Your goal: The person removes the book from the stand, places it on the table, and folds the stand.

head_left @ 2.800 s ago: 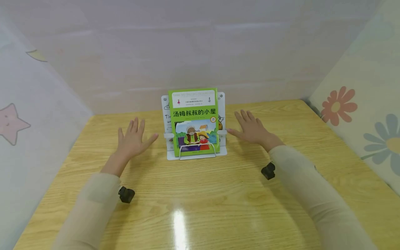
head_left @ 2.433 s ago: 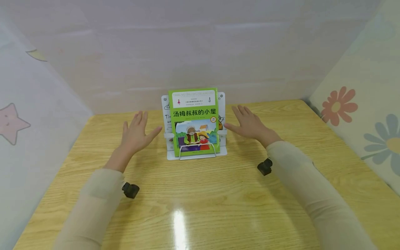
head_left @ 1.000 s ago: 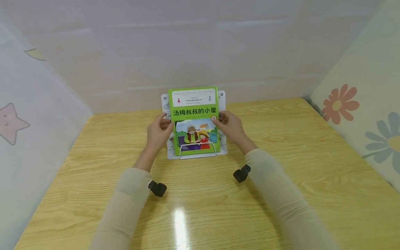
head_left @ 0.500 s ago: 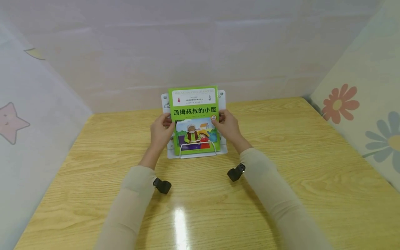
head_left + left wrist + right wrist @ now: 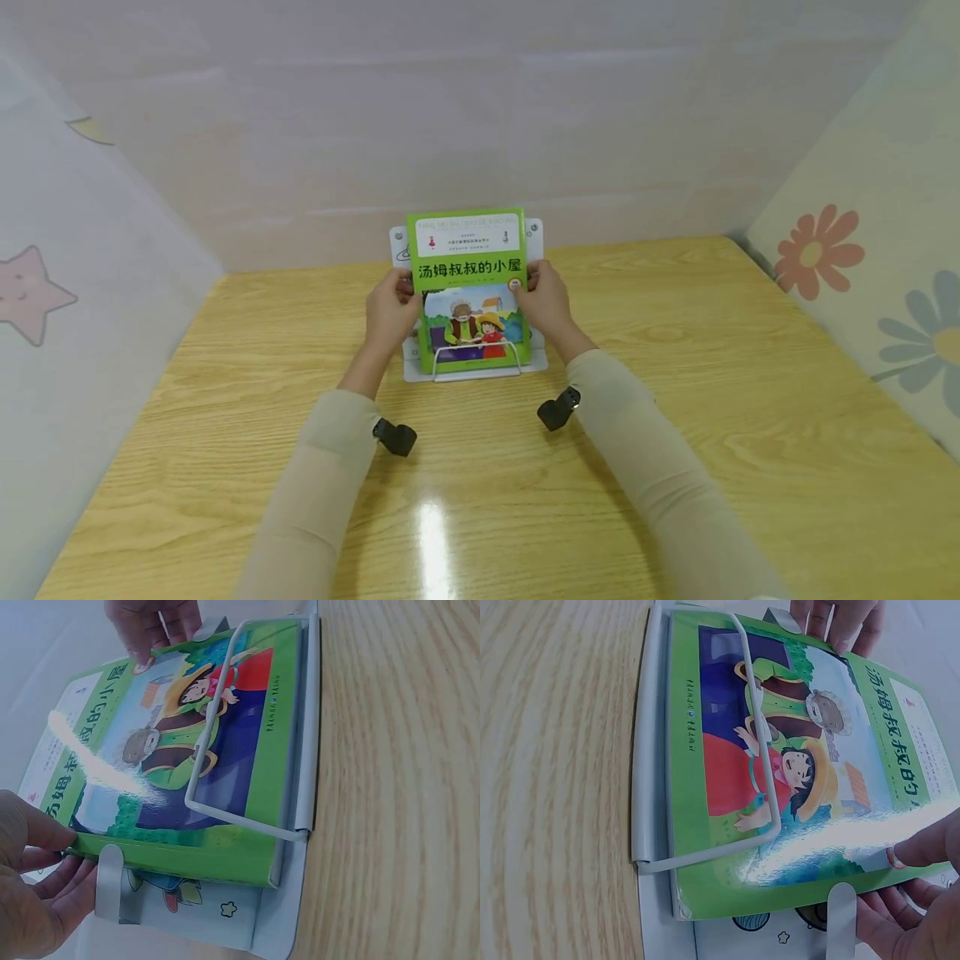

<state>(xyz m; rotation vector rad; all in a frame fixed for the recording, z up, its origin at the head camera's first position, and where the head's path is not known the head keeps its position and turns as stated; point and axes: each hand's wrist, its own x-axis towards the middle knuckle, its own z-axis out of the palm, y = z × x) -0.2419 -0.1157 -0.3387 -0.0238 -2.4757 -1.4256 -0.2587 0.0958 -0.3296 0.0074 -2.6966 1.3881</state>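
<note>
A green picture book (image 5: 467, 287) stands upright on a white book stand (image 5: 476, 372) at the middle back of the wooden table (image 5: 675, 433), behind the stand's wire loop (image 5: 476, 353). My left hand (image 5: 390, 312) grips the book's left edge, thumb on the cover and fingers behind (image 5: 34, 892). On the other side my right hand (image 5: 546, 302) grips the right edge the same way (image 5: 911, 900). In the wrist views, the book (image 5: 180, 757) (image 5: 795, 765) leans on the stand, and a second, white book (image 5: 191, 904) shows behind it.
Pale walls close in the table on three sides, with a star sticker (image 5: 30, 292) on the left and flower stickers (image 5: 817, 250) on the right. Bare wood lies all round the stand. Small black cameras (image 5: 395, 436) sit at both wrists.
Both hands came in from flat beside the stand to grip the green book's two edges. Over the last second the grip holds and the book has shifted little.
</note>
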